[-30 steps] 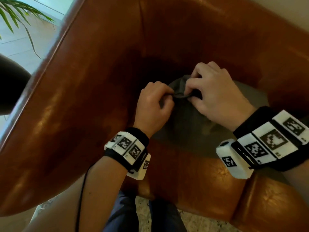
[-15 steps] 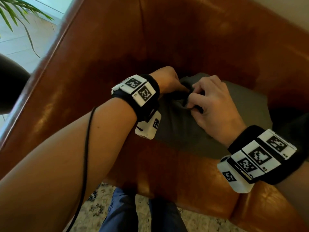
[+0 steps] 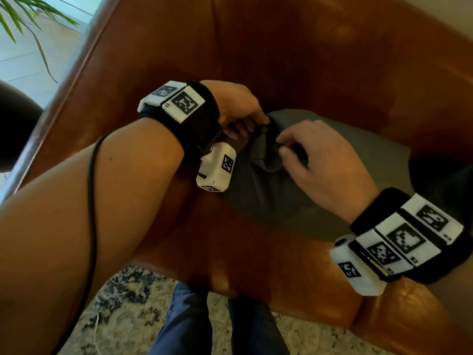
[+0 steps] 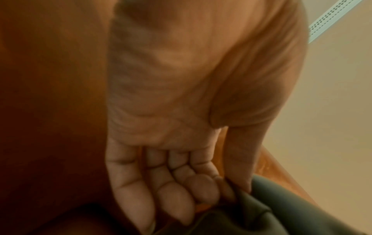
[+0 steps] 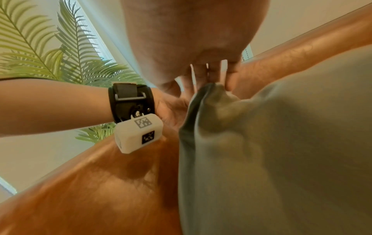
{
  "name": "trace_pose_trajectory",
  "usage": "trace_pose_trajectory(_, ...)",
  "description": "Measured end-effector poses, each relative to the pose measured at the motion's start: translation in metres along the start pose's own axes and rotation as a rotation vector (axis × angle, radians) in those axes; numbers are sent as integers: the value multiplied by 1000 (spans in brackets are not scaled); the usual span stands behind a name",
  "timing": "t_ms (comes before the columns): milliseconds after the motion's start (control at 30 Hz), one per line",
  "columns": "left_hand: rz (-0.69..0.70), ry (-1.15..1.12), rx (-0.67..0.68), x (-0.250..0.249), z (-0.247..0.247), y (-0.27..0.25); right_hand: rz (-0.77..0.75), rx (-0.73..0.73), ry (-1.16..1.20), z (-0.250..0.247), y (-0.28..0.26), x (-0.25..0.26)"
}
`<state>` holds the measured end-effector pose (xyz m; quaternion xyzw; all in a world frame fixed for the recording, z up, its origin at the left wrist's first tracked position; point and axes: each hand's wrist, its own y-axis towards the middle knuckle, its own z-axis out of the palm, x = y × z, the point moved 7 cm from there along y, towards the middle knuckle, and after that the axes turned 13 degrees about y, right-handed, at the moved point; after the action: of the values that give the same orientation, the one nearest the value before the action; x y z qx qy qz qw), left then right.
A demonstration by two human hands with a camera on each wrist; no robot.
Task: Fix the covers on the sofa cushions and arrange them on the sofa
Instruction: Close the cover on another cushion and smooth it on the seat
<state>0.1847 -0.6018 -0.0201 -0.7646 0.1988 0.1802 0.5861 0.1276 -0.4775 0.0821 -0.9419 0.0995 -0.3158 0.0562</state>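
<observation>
Between both hands, the cushion cover's bunched corner stands up: left hand and right hand pinch it from opposite sides on the sofa.

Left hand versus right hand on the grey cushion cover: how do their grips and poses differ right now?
The left hand reaches in from the sofa's back corner and pinches the grey cushion cover's bunched corner; the right hand comes from the seat side and lies over the cover. The left forearm crosses the view raised; the right wrist sits low by the seat edge. Both grips meet on the same gathered corner fabric.
</observation>
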Motion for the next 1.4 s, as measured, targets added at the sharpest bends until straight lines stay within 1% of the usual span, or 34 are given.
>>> trace_pose_trajectory(67, -22, -2, 31, -2, 2, -3, 65, -15, -107, -2, 11, 0)
trace_pose_trajectory(133, -30, -7, 39, -5, 1, -5, 163, 57, -264, 2, 24, -6)
trace_pose_trajectory(167, -33, -11, 41, -6, 1, -6, 215, 98, -302, 3, 31, -7)
trace_pose_trajectory(267, -43, -39, 70, -5, 1, -7, 371, 226, -316, 8, 48, -10)
trace_pose_trajectory(367, -58, -82, 83, -1, 2, -6, 422, 309, -347, 19, 59, -7)
trace_pose_trajectory(433, -69, -92, 88, 1, 3, -4, 436, 353, -324, 27, 62, -10)
trace_pose_trajectory(500, -75, -89, 93, 4, 4, -3, 470, 410, -229, 35, 59, -16)
trace_pose_trajectory(600, -75, -92, 88, 7, 5, -2, 515, 431, -93, 39, 55, -21)
trace_pose_trajectory(700, -67, -104, 76, 7, 7, 0, 546, 448, -48, 45, 56, -22)
trace_pose_trajectory(867, -56, -120, 88, 7, 7, 0, 552, 387, -22, 44, 57, -23)
trace_pose_trajectory(967, -46, -140, 64, 9, 6, -3, 488, 362, -24, 35, 54, -20)
trace_pose_trajectory(1100, 0, -180, -9, 8, 4, -3, 322, 195, -49, 10, 49, -10)
trace_pose_trajectory(1200, 53, -253, -155, 4, -1, -8, 175, 33, -130, -8, 44, -1)
trace_pose_trajectory(1267, 65, -310, -264, 8, -5, -15, 100, -71, -117, -16, 39, 2)
trace_pose_trajectory(1333, 67, -337, -286, 11, -2, -24, 62, -130, -84, -20, 34, 0)
trace_pose_trajectory(1400, 79, -283, -248, 8, 9, -32, 23, -175, -68, -20, 29, 0)
